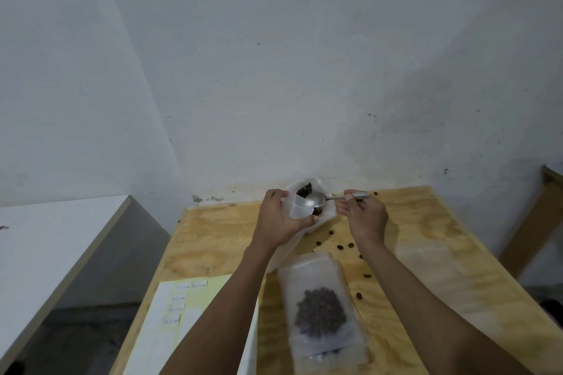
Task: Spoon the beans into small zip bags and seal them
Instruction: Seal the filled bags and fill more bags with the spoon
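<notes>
Dark brown beans (305,189) in large white pouch (323,216) at far edge of plywood counter (219,240). Left hand (281,218) pinches small clear zip bag (300,207). Right hand (364,216) grips metal spoon (316,199), bowl at bag mouth. Filled clear bag (321,307) lies near.

Lower centre: a filled zip bag (321,310) lies flat on the table (441,277) — blocks that lane.
Lower left: paper sheets (179,323) cover the wood.
Right of centre: scattered beans (350,245) — bare wood beyond them.
Top: wall (304,70) closes the far edge.
</notes>
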Tool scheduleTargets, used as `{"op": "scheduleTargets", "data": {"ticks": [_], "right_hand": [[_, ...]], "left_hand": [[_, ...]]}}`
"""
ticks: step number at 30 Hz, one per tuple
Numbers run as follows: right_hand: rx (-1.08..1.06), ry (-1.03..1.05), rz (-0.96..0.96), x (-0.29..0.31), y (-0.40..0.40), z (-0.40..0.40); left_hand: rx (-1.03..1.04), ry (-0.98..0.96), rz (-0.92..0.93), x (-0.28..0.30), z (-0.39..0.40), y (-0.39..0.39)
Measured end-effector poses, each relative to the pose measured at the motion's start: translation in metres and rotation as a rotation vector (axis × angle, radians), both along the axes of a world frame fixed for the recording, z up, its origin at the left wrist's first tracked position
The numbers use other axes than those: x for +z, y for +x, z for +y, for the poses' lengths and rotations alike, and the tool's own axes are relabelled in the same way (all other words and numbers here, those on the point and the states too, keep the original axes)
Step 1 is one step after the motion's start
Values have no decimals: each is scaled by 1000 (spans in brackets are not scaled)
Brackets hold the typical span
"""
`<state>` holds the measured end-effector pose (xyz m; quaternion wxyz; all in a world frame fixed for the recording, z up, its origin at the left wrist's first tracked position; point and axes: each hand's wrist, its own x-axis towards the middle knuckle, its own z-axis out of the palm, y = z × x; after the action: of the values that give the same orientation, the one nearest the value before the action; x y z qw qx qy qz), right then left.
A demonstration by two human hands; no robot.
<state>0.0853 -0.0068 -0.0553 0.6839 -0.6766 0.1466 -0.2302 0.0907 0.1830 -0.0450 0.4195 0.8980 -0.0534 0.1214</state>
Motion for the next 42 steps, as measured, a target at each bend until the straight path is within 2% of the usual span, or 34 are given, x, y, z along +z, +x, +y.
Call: {"op": "scheduleTargets", "data": {"ticks": [4,9,15,18,23,27,35,42], "right_hand": [[29,-89,-43,-8,-7,1],[82,-18,65,-16,-8,6],[128,129,240,-11,3,12],[120,276,285,-11,5,13],[95,402,281,-8,3,15],[46,394,273,-8,3,11],[22,400,192,22,-2,0],[64,381,131,51,-10,-1]], "left_hand": [[-20,14,-66,2,-2,-5],[-56,30,-132,1,-4,-6],[-76,27,-144,-2,-9,-3],[-68,17,-133,-3,-8,-4],[-54,10,-90,-1,-3,-6],[-48,13,-50,0,3,-8],[-23,93,-110,6,5,-26],[20,152,-68,10,6,-35]]}}
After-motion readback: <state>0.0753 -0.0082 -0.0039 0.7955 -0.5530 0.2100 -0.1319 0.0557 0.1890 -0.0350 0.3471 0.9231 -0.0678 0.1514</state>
